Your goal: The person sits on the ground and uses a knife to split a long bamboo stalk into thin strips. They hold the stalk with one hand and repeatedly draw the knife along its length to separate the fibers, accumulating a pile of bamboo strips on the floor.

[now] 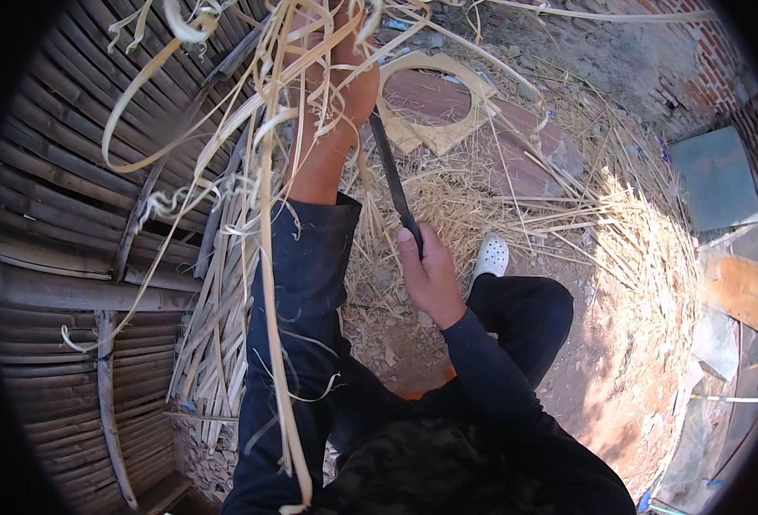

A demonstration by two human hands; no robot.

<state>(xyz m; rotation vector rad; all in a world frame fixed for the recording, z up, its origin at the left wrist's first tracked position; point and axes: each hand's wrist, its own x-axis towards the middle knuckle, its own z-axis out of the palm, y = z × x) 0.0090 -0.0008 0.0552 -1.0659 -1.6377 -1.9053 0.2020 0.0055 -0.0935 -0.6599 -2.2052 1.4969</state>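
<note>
We see a dark, matt metal blade [392, 176] with a black handle gripped in our right hand [430, 279]; at eleven o'clock, pale, dry bamboo strips [263, 172] look smooth and fibrous. At nine o'clock the woven bamboo wall [61, 215] is grey and weathered. Our sleeves are dark matt cloth, the shoe [491, 256] white plastic, the straw litter [567, 215] rough

Dark knife blade [392, 176] against pale bamboo strips [267, 172]
</note>
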